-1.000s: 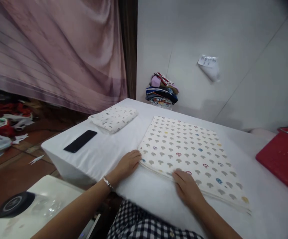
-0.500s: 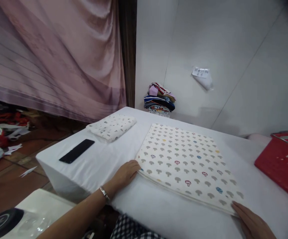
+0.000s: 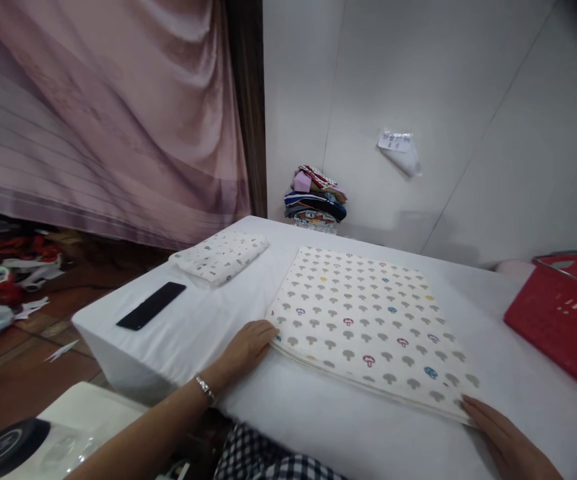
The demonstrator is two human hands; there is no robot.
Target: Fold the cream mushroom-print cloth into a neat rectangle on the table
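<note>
A white cloth with a mushroom print [image 3: 363,320] lies flat and folded in layers on the white-covered table [image 3: 318,413]. My left hand [image 3: 249,345] holds its near left corner, fingers together at the edge. At the near right corner, my right hand [image 3: 503,433] has its fingertips on the cloth's edge, fingers close together; its thumb is hidden. Farther back on the left lies a smaller folded cloth with a small dark print [image 3: 222,257]. A black phone-like slab [image 3: 152,306] rests near the table's left edge.
On the right stands a red basket [image 3: 558,320] with a metal handle. Folded clothes [image 3: 316,200] are stacked beyond the far edge, by the wall. A pink curtain [image 3: 118,120] hangs at the left. A white object with a dark round part [image 3: 8,447] is at lower left.
The view has shifted slightly, so most things sit a little farther left. Both hands remain at the same corners of the mushroom cloth.
</note>
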